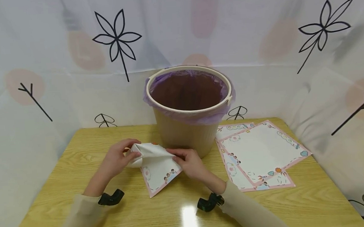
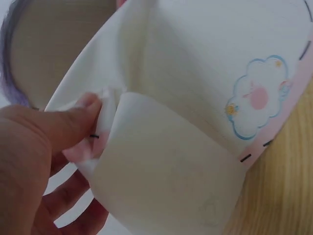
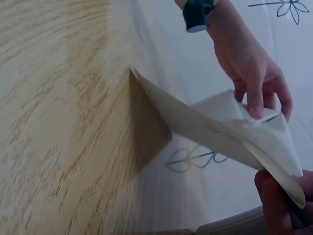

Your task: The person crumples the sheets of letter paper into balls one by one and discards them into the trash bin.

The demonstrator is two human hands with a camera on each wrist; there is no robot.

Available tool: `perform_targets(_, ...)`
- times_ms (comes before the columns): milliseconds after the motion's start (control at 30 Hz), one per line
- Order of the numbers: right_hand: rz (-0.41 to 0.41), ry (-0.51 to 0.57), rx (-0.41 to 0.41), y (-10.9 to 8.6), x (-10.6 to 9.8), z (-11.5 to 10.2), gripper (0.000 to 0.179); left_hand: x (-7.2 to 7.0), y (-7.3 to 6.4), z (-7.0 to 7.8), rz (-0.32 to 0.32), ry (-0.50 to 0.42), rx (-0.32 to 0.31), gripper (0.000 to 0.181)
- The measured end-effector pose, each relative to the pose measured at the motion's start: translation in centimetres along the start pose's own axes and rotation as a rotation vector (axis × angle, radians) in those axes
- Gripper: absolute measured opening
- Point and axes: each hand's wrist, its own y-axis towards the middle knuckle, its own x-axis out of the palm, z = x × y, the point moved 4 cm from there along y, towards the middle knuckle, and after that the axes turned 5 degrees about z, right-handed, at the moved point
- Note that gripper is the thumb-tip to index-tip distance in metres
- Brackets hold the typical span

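Both hands hold one sheet of paper (image 1: 160,173) with a pink printed border, in front of the bin. My left hand (image 1: 119,158) pinches a folded, crumpled part of it between thumb and fingers. In the left wrist view the left hand (image 2: 54,156) presses its thumb on the bunched fold, and a flap curls over beside it. My right hand (image 1: 191,164) pinches the opposite edge. From the right wrist view, the paper (image 3: 195,122) stands tilted over the table, one corner low near the wood, with the right hand's fingers (image 3: 274,200) at its edge.
A beige bin (image 1: 186,134) lined with a purple bag (image 1: 197,117) stands at the back middle of the wooden table (image 1: 138,218). Right of it lie overlapping flat sheets (image 1: 261,150) with the same pink border. A patterned white cloth (image 1: 171,31) hangs behind.
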Motion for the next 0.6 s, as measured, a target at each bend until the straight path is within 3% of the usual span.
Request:
perform_targets(167, -0.081, 0.061, -0.012, -0.2, 0.1, -0.4, 0.027, 0.5, -0.1, 0.3, 0.102, 0.088, 0.021, 0.026)
perform_targets(367, -0.2, 0.133, -0.025, -0.4, 0.8, -0.9, 0.027, 0.7, 0.1, 0.9, 0.251, 0.083, 0.082, 0.022)
perform_targets(600, -0.164, 0.132, -0.044, -0.1, 1.1, -1.2, 0.042, 0.8, 0.3, 1.9, 0.325, 0.017, -0.001, 0.021)
